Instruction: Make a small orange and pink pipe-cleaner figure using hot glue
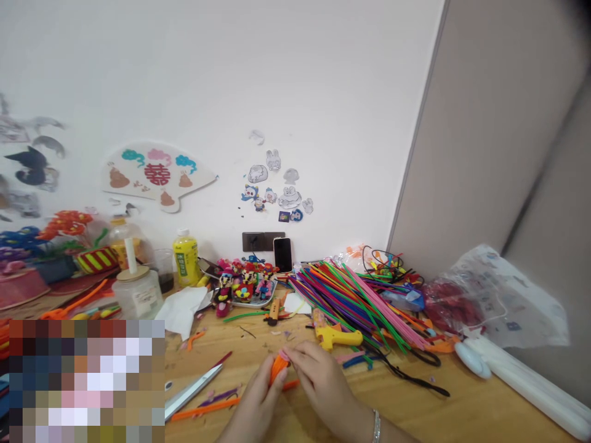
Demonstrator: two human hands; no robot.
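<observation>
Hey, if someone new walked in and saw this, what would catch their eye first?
Probably the big spray of rainbow pipe cleaners heaped on the right of the wooden table. Front and centre, the left hand and right hand pinch an orange pipe-cleaner piece, with a yellow glue gun just beyond. High on the white wall, a fan-shaped decoration bears a red double-happiness character.

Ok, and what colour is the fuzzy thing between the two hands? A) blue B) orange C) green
B. The fuzzy orange pipe-cleaner bundle sits pinched between the left hand and the right hand.
</observation>
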